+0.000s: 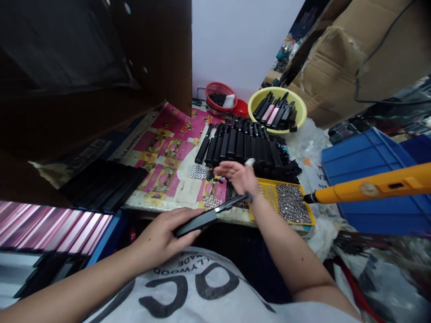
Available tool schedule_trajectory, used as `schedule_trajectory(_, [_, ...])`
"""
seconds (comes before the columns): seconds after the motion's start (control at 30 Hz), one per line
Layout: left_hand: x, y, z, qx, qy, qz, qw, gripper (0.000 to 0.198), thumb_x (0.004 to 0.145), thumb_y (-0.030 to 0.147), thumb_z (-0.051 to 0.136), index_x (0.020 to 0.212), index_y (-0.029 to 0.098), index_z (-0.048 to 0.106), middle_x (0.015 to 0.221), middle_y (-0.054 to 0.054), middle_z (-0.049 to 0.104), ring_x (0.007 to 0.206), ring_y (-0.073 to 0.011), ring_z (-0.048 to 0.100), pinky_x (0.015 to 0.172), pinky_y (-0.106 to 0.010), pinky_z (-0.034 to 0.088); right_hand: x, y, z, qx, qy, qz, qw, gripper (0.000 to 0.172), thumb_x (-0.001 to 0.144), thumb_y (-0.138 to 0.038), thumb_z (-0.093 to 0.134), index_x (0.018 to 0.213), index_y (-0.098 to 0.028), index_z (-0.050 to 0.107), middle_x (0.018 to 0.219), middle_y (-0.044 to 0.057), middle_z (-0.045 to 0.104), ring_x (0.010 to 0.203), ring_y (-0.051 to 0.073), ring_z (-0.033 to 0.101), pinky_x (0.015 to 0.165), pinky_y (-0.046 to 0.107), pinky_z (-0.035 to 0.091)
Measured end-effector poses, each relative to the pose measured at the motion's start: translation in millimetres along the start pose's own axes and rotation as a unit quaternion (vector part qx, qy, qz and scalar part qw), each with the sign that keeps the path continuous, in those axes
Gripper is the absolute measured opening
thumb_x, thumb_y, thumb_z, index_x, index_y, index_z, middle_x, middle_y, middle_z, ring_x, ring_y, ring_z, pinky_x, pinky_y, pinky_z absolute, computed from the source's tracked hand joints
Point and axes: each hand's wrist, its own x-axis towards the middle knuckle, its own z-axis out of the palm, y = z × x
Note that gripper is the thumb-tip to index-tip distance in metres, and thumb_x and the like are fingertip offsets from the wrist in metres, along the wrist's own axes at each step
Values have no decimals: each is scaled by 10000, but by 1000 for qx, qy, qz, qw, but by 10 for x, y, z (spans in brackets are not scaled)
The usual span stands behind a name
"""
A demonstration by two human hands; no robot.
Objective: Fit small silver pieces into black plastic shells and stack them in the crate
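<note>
Blue tray: a blue-edged tray [106, 235] at far left holds rows of flat pink strips, with dark bars below it.

Left hand: the left hand [161, 237] is closed around a flat black bar [197, 223], fingers wrapped beneath and thumb along the side, holding it firmly in the air.

Black bar: held just off the table's front edge, its slim end reaching toward the right wrist.

Table cover: pink printed paper [175, 152] carries loose rhinestones [198, 172] and rows of black bars [235, 143].

Right hand: the right hand [237, 177] is open, fingers spread, gripping nothing, hovering just above those rows.

Stone tray: a yellow mesh tray [291, 204] of silver rhinestones lies just beyond the right wrist.

Far right: a yellow applicator wand [370, 186] points its black tip toward that tray, not touching it.
</note>
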Motion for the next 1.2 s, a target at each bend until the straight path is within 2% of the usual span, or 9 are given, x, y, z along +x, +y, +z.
schedule_trajectory(0.33, [40,120,202,14,-5,-28,999,473,831,332,528,1298,283,472,1132,-26,632,996,-210,600,861,-282,458,97,247,217,-23,41,47,998,505,691,-672,518,693,-175,609,629,11,656,614,142,631,663,293,496])
schedule_trajectory(0.5, [127,71,208,-57,-65,-82,993,432,832,380,521,1255,287,524,1169,-1,620,1057,-209,573,932,-296,421,-71,399,494,-49,50,62,996,439,748,-614,504,704,-188,599,657,6,661,625,129,627,641,270,492])
schedule_trajectory(0.67, [174,144,227,-21,-58,-73,995,437,829,376,514,1253,271,522,1146,-18,629,1007,-226,587,857,-301,441,-70,563,624,35,21,112,993,472,726,-636,500,666,-173,572,653,24,652,613,138,626,581,263,488])
schedule_trajectory(0.83, [170,191,211,-18,-52,-87,995,308,824,399,502,1064,220,575,940,-33,659,831,-202,604,750,-293,447,-120,560,604,-45,113,44,992,379,813,-523,474,693,-178,575,655,12,632,606,120,592,613,254,461])
schedule_trajectory(0.9, [182,51,125,38,-39,-103,993,276,835,436,469,950,199,550,809,-32,630,721,-189,583,663,-289,438,-157,527,581,-83,140,9,987,328,845,-466,462,745,-180,589,706,16,635,620,116,574,601,243,443])
schedule_trajectory(0.97, [179,-213,-65,158,46,-117,979,294,833,457,453,919,186,526,825,-63,612,759,-213,573,679,-314,433,-186,511,526,-91,160,-14,983,275,864,-420,456,799,-187,587,756,16,637,610,110,556,585,237,432])
schedule_trajectory(1.07, [108,-671,-480,359,186,-135,904,339,778,468,510,918,160,538,1085,-166,561,1032,-312,504,857,-405,400,-243,560,404,-74,176,-20,981,243,879,-391,433,821,-193,561,770,16,634,606,118,553,598,251,442])
schedule_trajectory(1.13, [83,-875,-718,425,207,-166,865,366,745,466,540,940,157,549,1201,-181,504,1104,-350,455,898,-441,380,-311,635,326,-104,163,-23,981,233,888,-365,409,835,-194,557,762,18,628,645,137,568,636,270,451])
schedule_trajectory(1.2, [162,-928,-836,430,201,-179,862,422,737,456,545,1036,158,540,1228,-167,496,1103,-348,461,900,-446,386,-389,718,267,-200,137,-48,969,197,879,-313,414,858,-193,569,786,27,626,715,161,577,691,294,444])
